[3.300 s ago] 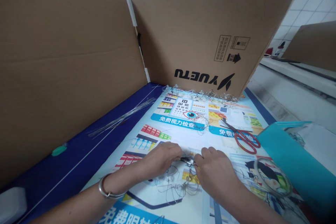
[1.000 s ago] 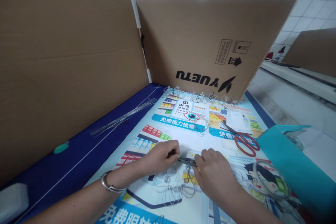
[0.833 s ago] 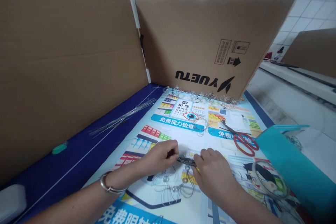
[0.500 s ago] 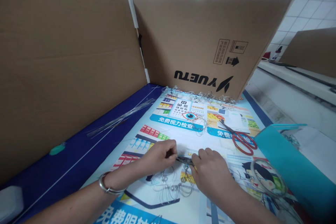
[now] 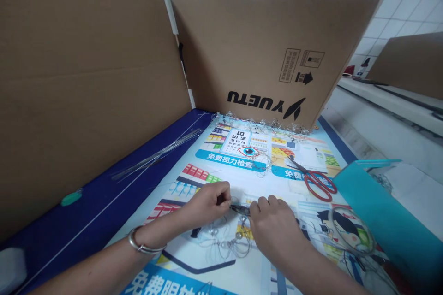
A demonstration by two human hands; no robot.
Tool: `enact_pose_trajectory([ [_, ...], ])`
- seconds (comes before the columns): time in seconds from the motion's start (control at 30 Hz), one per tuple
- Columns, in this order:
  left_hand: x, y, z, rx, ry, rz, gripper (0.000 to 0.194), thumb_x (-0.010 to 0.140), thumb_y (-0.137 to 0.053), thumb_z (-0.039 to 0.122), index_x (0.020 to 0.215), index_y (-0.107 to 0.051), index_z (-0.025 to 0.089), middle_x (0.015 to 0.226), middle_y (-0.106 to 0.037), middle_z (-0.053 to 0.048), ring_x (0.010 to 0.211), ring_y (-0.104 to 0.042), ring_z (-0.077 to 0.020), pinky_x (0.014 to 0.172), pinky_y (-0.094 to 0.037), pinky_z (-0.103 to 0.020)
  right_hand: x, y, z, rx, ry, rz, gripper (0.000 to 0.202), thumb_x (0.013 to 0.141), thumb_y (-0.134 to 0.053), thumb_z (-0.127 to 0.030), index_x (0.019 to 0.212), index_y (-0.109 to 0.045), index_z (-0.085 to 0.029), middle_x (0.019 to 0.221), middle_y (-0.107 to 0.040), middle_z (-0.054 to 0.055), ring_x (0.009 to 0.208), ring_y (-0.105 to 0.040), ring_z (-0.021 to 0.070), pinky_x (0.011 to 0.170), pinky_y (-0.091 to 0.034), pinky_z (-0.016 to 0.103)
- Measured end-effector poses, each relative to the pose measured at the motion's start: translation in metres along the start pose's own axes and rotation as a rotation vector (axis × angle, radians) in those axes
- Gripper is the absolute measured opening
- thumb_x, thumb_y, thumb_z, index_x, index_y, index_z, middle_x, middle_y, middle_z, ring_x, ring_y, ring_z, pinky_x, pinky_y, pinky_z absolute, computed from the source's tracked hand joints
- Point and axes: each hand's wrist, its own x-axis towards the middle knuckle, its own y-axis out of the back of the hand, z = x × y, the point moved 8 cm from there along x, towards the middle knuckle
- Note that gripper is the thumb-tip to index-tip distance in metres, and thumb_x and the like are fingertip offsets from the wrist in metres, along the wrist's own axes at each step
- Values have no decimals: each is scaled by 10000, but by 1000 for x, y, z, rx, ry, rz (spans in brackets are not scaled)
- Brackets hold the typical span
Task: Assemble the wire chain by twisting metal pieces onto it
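Observation:
In my right hand [image 5: 275,221] is a pair of pliers [image 5: 240,210], its dark jaws pointing left toward my other hand. My left hand [image 5: 212,200] is closed in a pinch right at the jaw tips, on the end of a wire piece with beads [image 5: 226,243]. That piece hangs below both hands in thin loops, with several clear round beads along it. Exactly what the jaws bite on is too small to make out. A silver bangle [image 5: 145,245] circles my left wrist.
Red-handled scissors [image 5: 320,186] lie to the right, beside a teal box [image 5: 384,212]. A wire coil [image 5: 351,230] rests in front of the box. Straight wires [image 5: 159,153] lie on the left. Cardboard panels [image 5: 270,50] stand behind and left, with beaded wire pieces [image 5: 263,125] along the back one.
Both hands stay together at the plier tips, with only a slight shift. The whole view has moved a little, so everything appears slightly further left.

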Motion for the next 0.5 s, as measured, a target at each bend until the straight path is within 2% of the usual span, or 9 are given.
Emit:
enact_pose_trajectory([
  [0.5,-2,2,0,48,31,44,85,685,-465,96,659,-474,177,591,-511,47,546,-459,-92,498,-290,-188,-2,1,-1,13,-15,15,75,800,-506,-166,833,-571,-150,749,-552,85,707,-478,208,585,-273,313],
])
